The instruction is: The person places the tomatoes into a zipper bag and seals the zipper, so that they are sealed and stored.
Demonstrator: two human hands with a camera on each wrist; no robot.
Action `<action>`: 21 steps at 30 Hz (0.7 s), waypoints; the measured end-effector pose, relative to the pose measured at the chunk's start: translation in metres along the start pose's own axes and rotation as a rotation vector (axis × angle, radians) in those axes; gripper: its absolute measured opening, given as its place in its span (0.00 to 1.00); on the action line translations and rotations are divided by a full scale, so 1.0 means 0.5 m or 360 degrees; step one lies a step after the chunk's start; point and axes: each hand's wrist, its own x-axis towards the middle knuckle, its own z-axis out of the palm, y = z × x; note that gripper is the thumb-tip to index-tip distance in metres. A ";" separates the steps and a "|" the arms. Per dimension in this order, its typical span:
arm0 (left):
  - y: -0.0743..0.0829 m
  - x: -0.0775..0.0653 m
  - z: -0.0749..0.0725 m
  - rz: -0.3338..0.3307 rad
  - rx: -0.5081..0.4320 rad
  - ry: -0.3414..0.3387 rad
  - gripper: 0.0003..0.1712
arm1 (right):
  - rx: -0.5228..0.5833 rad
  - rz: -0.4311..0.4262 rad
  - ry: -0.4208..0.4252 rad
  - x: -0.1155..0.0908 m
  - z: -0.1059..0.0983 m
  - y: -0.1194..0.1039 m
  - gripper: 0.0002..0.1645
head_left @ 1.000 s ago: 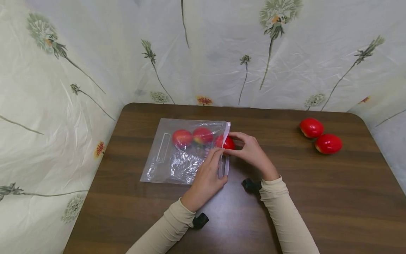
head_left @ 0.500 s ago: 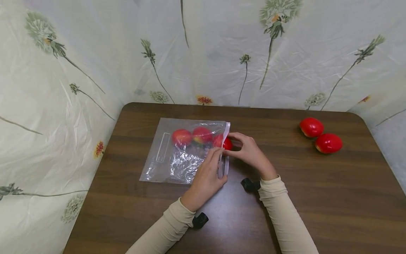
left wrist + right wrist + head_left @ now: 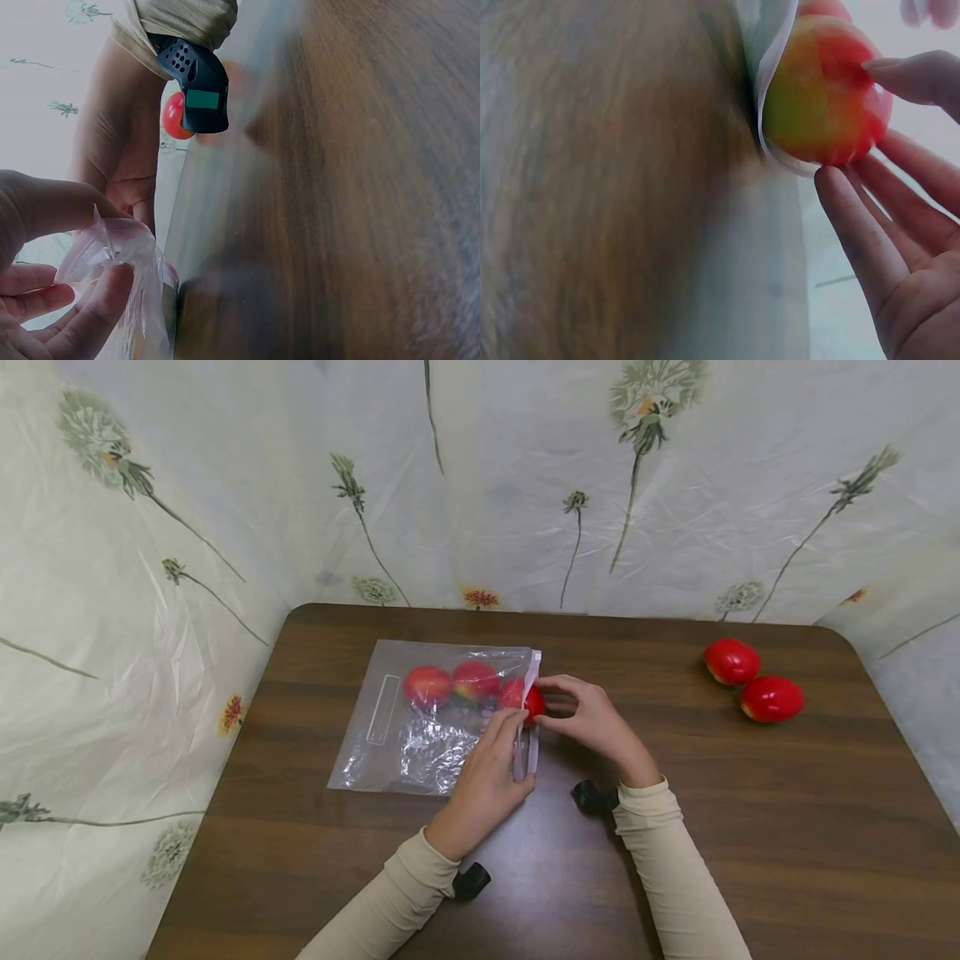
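Note:
A clear zip bag (image 3: pixel 386 752) lies flat on the table, its mouth turned right. Two red fruits with yellowish patches, one fruit (image 3: pixel 427 684) left of the other fruit (image 3: pixel 476 680), are inside. My left hand (image 3: pixel 483 785) pinches the near part of the bag's mouth; the left wrist view shows the plastic (image 3: pixel 146 281) between thumb and fingers. At the opening sits a third glossy fruit (image 3: pixel 534 703), mostly within the bag. My right hand (image 3: pixel 592 727) holds this fruit's outer end by thumb and fingertips; its green-yellow side (image 3: pixel 802 105) shows in the right wrist view.
Two more glossy red fruits, a rear fruit (image 3: pixel 732 662) and a front fruit (image 3: pixel 772 699), lie together at the table's back right. The brown wooden table (image 3: pixel 750 827) meets a flower-patterned covering (image 3: pixel 510 527) behind and to the left.
The third fruit has moved left, farther into the bag's mouth, with my right hand following slightly. My left hand keeps its hold on the bag's edge.

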 end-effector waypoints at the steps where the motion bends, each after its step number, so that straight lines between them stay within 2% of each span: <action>1: 0.000 0.000 0.000 0.0000 0.0002 -0.0003 0.48 | 0.0008 -0.0002 0.0004 0.001 0.002 0.000 0.34; 13: 0.000 -0.002 -0.001 0.0050 0.0017 0.0013 0.49 | 0.0081 -0.0048 0.0027 0.013 0.025 -0.006 0.34; 21: 0.000 0.000 0.002 0.0084 0.0048 0.0033 0.50 | 0.0042 -0.0122 0.0017 0.031 0.040 -0.011 0.32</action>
